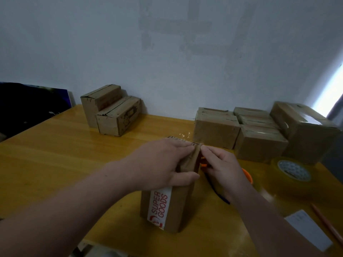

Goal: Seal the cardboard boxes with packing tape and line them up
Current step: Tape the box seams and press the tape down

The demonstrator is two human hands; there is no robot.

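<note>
A brown cardboard box (178,206) with a white "SUPER GOODS" label stands on the yellow wooden table (55,164) in front of me. My left hand (163,164) lies over its top, fingers on the flaps and thumb round the near side. My right hand (222,169) meets it from the right, fingertips pinching the top flap edge at the far end. Orange print shows between the hands. A roll of clear packing tape (293,171) lies flat to the right. Sealed boxes (259,140) stand grouped at the back right.
Two more boxes (113,112) stand stepped against the wall at the back left. An orange-handled tool (247,176) lies partly hidden behind my right hand. A white paper slip (308,229) and an orange pencil (326,223) lie at the near right edge.
</note>
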